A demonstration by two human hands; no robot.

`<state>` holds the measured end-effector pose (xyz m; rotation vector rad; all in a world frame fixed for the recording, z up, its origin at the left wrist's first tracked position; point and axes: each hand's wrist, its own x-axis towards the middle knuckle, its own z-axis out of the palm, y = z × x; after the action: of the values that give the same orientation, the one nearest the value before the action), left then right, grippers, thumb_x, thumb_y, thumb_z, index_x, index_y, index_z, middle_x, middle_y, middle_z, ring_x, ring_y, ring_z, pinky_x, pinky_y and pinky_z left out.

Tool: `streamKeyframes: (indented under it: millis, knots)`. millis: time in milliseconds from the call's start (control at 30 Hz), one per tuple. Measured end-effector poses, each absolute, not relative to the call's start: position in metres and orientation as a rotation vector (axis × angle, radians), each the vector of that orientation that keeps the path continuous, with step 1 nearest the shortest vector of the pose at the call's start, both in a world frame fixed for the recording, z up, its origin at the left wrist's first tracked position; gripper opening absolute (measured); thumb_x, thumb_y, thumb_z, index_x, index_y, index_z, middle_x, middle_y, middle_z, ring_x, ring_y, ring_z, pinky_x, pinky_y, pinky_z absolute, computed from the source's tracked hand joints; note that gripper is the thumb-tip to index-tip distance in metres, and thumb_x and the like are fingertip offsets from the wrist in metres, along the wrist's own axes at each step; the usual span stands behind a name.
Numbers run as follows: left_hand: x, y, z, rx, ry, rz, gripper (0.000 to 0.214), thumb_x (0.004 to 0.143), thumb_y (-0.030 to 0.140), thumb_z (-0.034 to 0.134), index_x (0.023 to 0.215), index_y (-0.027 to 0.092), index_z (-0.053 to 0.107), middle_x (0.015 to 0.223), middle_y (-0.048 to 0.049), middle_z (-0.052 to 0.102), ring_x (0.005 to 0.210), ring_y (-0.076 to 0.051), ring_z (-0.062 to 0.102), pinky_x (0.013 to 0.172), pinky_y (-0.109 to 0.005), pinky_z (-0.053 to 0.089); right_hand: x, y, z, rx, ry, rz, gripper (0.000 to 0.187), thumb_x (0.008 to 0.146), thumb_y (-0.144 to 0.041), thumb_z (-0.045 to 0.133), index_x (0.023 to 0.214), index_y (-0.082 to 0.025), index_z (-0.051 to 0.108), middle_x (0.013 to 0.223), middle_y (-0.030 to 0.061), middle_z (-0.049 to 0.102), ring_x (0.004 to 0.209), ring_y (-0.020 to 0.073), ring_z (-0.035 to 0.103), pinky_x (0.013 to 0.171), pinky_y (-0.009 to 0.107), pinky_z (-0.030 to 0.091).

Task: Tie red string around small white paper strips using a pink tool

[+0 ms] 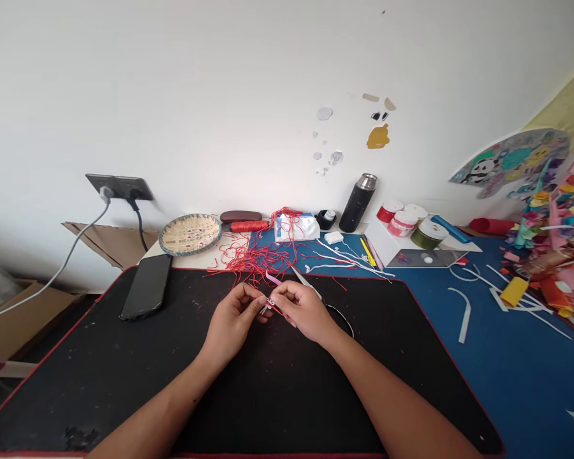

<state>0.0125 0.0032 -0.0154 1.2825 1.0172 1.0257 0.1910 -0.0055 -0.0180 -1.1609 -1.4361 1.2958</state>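
Both hands meet over the far middle of a black mat [268, 395]. My left hand [236, 313] is closed, thumb and finger pinching a small piece of white and red cord [270, 305]. From the other side my right hand [303, 309] pinches the same cord, fingers curled. A knot or loop seems to sit between the fingertips, too small to make out. Just beyond the hands a pale purple strip [273, 278] sticks up. Scissors [307, 282] lie partly hidden behind my right hand. A heap of cut red cords [263, 258] spreads past the mat's far edge.
A phone [147, 288] lies at the mat's left. Along the wall stand a woven basket [190, 234], a red thread spool [249, 226], a black thermos [358, 204] and several lidded jars [429, 234]. White cords [349, 258] and colourful paper pieces [555, 255] lie to the right.
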Motion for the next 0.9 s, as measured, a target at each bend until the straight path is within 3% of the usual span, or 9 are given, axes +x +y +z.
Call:
streamKeyframes:
  millis: [200, 333, 500, 700, 900]
  knots:
    - [0.007, 0.01, -0.009, 1.182, 0.896, 0.896, 0.048, 0.081, 0.053, 0.078, 0.109, 0.016, 0.064, 0.085, -0.0043, 0.073, 0.076, -0.022, 0.073, 0.068, -0.033, 0.06, 0.194, -0.004, -0.017, -1.178, -1.458, 1.276, 0.029, 0.094, -0.046, 0.062, 0.087, -0.018, 0.064, 0.053, -0.0079, 0.047, 0.044, 0.0086, 0.04, 0.046, 0.022, 0.03]
    - [0.005, 0.01, -0.009, 1.307, 0.913, 0.778, 0.045, 0.078, 0.052, 0.081, 0.1, 0.015, 0.07, 0.073, -0.0024, 0.072, 0.064, -0.017, 0.066, 0.061, -0.028, 0.054, 0.194, -0.006, -0.016, -1.166, -1.517, 1.246, 0.022, 0.095, -0.038, 0.062, 0.085, -0.018, 0.066, 0.061, -0.0048, 0.056, 0.05, 0.0092, 0.044, 0.05, 0.022, 0.033]
    - [0.006, 0.012, -0.014, 1.304, 0.949, 0.748, 0.042, 0.074, 0.053, 0.082, 0.09, 0.015, 0.073, 0.078, -0.0051, 0.075, 0.064, -0.017, 0.065, 0.058, -0.027, 0.053, 0.193, -0.008, -0.017, -1.189, -1.622, 1.141, 0.017, 0.096, -0.031, 0.06, 0.087, -0.019, 0.069, 0.074, -0.0009, 0.068, 0.06, 0.0117, 0.055, 0.056, 0.023, 0.039]
    - [0.005, 0.014, -0.015, 1.165, 0.964, 0.838, 0.041, 0.069, 0.049, 0.088, 0.086, 0.015, 0.073, 0.074, -0.0042, 0.076, 0.063, -0.016, 0.067, 0.061, -0.026, 0.055, 0.203, -0.006, -0.013, -1.431, -1.764, 0.593, 0.013, 0.097, -0.033, 0.064, 0.098, -0.023, 0.072, 0.073, -0.0021, 0.066, 0.064, 0.014, 0.057, 0.062, 0.025, 0.04]
    - [0.007, 0.013, -0.014, 1.01, 0.916, 0.875, 0.042, 0.066, 0.044, 0.093, 0.089, 0.015, 0.072, 0.082, -0.0067, 0.079, 0.067, -0.016, 0.071, 0.064, -0.025, 0.057, 0.207, 0.002, -0.012, -1.652, -1.995, 0.207, 0.024, 0.097, -0.036, 0.067, 0.117, -0.024, 0.069, 0.102, 0.005, 0.069, 0.084, 0.0198, 0.066, 0.073, 0.029, 0.046]
